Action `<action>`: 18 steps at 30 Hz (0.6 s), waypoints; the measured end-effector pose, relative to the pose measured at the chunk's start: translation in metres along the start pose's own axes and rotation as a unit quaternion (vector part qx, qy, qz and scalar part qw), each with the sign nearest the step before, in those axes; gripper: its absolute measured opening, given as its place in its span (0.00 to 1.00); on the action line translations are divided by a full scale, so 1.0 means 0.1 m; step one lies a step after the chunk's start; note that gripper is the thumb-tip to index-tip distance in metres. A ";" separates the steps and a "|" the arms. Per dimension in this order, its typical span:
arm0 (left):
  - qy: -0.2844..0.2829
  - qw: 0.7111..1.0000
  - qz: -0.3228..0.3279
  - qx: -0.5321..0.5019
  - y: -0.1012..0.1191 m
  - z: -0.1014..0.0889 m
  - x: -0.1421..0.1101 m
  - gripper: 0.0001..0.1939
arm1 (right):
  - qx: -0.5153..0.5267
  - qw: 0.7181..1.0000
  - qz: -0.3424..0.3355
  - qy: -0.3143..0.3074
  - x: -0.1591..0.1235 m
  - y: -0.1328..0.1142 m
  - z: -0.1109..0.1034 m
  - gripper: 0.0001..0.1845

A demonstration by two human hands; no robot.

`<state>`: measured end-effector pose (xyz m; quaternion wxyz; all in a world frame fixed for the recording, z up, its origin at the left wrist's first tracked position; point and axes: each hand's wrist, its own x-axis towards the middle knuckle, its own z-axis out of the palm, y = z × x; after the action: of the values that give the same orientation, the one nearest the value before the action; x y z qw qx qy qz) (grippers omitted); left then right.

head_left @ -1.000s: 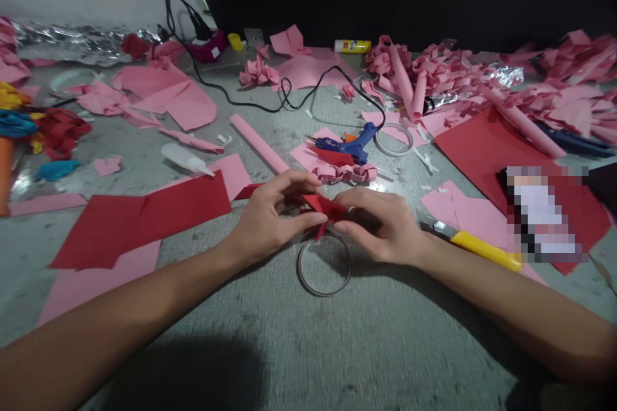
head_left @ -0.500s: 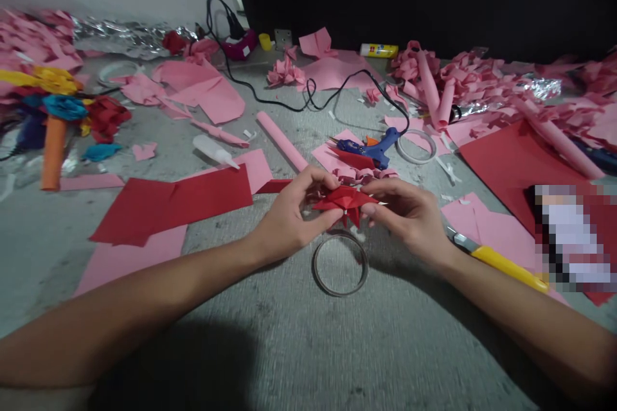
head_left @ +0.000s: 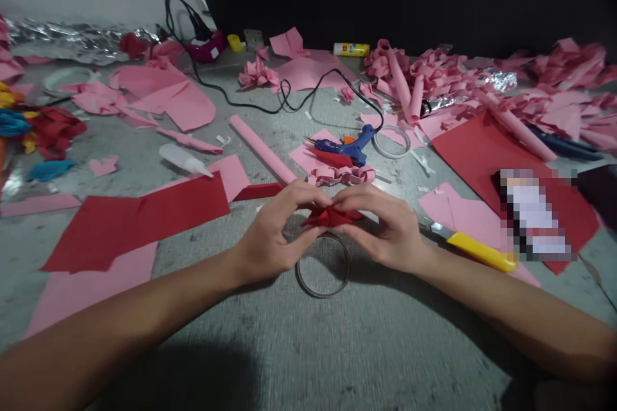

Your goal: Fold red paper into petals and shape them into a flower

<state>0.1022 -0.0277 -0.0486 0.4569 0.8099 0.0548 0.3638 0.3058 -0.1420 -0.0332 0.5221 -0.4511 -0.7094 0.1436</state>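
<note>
A small folded red paper flower (head_left: 328, 217) is pinched between both hands at the middle of the view. My left hand (head_left: 274, 231) closes on its left side, thumb below and fingers above. From the right, my right hand (head_left: 385, 225) grips it the same way, and the fingertips of both hands nearly meet. Fingers hide part of the folds. Just below lies a thin grey ring (head_left: 299, 276), perhaps a tape roll, flat on the table. Beyond the hands are a curled pink paper strip (head_left: 342, 175) and a blue glue gun (head_left: 359, 146) with a black cord.
A yellow box cutter (head_left: 482, 252) lies by my right forearm, near a blurred-out phone-like object (head_left: 537, 215). Red paper (head_left: 178, 202) and a white squeeze bottle (head_left: 183, 159) are to the left. Crumpled pink paper (head_left: 434, 77) and a glue stick (head_left: 351, 49) line the back.
My right hand has moved in toward the left, so the fingertips now cover more of the red flower. The whole view has shifted, with the table things appearing farther left.
</note>
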 end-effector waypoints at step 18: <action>-0.129 0.984 -0.104 -0.068 0.08 -0.14 0.12 0.06 | 0.189 0.943 0.212 -0.172 0.08 -0.03 -0.09 0.04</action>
<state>0.1001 -0.0174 -0.0313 0.5496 0.8068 0.0542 0.2101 0.3120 -0.1398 -0.0232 0.4254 -0.4526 -0.6362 0.4575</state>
